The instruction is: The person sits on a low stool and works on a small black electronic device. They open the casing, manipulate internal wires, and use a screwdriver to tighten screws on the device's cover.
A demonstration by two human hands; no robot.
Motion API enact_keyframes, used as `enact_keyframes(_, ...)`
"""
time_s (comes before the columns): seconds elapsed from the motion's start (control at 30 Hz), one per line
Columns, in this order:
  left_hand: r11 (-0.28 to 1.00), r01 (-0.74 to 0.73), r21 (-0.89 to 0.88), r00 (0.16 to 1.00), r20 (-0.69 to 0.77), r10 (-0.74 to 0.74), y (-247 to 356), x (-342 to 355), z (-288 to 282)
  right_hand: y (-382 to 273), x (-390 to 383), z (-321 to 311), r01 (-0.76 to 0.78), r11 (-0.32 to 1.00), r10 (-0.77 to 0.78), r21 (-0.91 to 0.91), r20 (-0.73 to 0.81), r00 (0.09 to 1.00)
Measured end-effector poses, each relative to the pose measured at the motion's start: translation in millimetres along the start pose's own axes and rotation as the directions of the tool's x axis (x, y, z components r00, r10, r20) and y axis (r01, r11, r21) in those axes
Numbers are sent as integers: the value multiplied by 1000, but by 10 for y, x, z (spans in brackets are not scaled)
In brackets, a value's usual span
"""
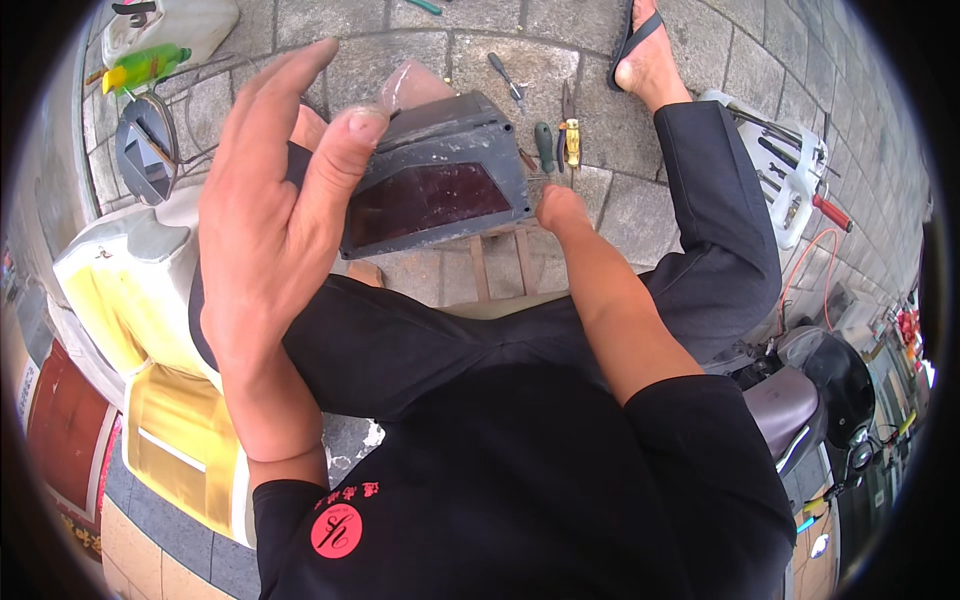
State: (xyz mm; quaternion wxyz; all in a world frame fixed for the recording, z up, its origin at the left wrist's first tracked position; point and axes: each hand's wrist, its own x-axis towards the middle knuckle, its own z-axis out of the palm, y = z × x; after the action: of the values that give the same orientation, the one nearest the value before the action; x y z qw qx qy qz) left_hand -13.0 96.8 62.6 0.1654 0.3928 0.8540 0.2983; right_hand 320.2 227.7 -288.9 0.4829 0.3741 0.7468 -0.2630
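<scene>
My left hand (265, 200) is raised close in front of me, fingers stretched out and thumb apart, with nothing in it. Behind it sits a dark grey casing (440, 145) with a scuffed surface and a dark red window (430, 208); the hand covers part of its left end. At the casing's right end, my right hand (562, 208) is curled, and whatever its fingers hold is hidden. Just beyond that hand lie a green-handled screwdriver (543, 145) and a yellow-handled tool (572, 143). A pinkish see-through piece (415, 86) shows behind the casing.
Another screwdriver (506, 76) lies on the paving. To the right is a white tray (790, 225) of tools, with a red-handled tool (832, 212) at its edge. A green-and-yellow bottle (145, 68) and a white container (195, 25) stand far left. A scooter (790, 400) is at right.
</scene>
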Motion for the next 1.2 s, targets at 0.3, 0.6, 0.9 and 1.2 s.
enact_keyframes(0.3,999,39,22,998,39,-40,7,-28,-101,-16,-71,-219,87,986,-112,-141,-180,977)
enact_keyframes(0.6,998,35,60,996,81,-40,29,23,-77,39,154,-47,269,878,-378,-396,-227,898)
enact_keyframes(0.9,995,69,77,993,85,-76,44,67,0,107,377,15,446,661,-616,-604,-97,781)
enact_keyframes(1.2,993,-2,115,995,94,-9,-7,107,17,-41,548,-12,532,523,-615,-666,137,776)
